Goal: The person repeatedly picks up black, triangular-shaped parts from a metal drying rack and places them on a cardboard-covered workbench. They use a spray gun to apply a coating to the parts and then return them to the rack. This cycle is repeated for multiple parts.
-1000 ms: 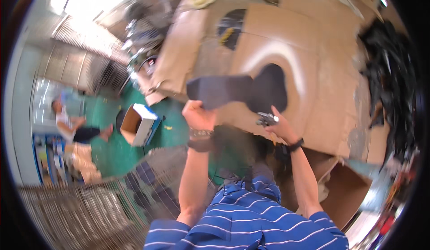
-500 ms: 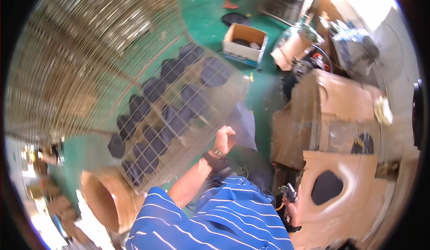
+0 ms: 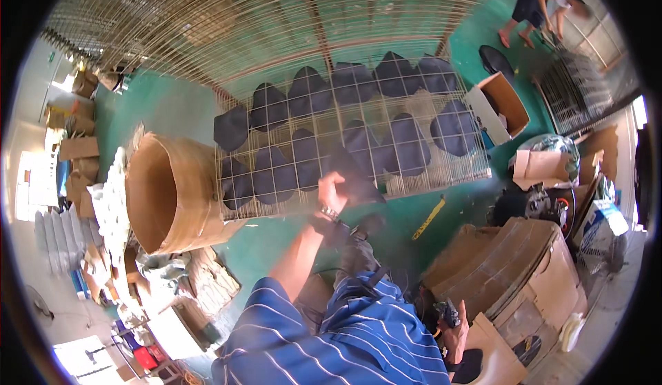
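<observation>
My left hand (image 3: pixel 332 193), a watch on its wrist, is closed on a dark navy flat piece (image 3: pixel 355 174), blurred by motion. It hangs over the near edge of a wire rack (image 3: pixel 441 178). Two rows of similar dark rounded pieces (image 3: pixel 274 174) lie in the rack, with grid wires crossing in front of them. My right hand (image 3: pixel 455 335) is low at the right, its fingers stretched and apart. A small black device (image 3: pixel 448 312) sits against it. Beside that hand, a dark piece (image 3: pixel 469 366) lies on cardboard (image 3: pixel 498 354).
A tall wire frame (image 3: pixel 276 19) rises behind the rack. An open cardboard drum (image 3: pixel 189 195) stands at its left end, an open box (image 3: pixel 507 105) at its right. A large carton (image 3: pixel 510 261) is at my right. Far right, another person (image 3: pixel 541 9) bends over wire racks.
The view has turned, so the rack now lies across in front of me. My left hand has carried the dark piece to the rack's near edge. The other person now shows bent over.
</observation>
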{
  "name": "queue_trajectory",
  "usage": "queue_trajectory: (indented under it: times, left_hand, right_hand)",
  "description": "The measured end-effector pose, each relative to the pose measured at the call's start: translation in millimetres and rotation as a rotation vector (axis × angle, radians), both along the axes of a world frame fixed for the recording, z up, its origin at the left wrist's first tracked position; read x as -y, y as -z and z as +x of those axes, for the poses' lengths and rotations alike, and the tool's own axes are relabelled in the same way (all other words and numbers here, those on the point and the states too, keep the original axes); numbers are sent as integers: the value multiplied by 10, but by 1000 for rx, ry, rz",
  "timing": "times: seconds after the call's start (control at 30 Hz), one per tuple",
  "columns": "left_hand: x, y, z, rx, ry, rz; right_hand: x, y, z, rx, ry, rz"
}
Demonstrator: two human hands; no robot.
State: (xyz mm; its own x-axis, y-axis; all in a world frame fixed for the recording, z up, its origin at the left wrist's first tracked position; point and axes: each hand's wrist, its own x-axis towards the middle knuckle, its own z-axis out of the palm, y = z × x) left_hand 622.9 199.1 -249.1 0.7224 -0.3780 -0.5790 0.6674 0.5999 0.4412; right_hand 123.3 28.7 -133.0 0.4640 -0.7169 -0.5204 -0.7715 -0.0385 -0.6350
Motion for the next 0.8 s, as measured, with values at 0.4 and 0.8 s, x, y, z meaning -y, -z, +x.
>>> queue_trajectory:
  times: [0.4,0.8]
  left_hand:
    - [-997,99,2757,274,-296,-69]
    - [-773,1470,1910,-65,-142,634]
  right_hand:
    - [118,-186,983,-124,-101,12]
    - [7,-398,1345,-167,-7,102]
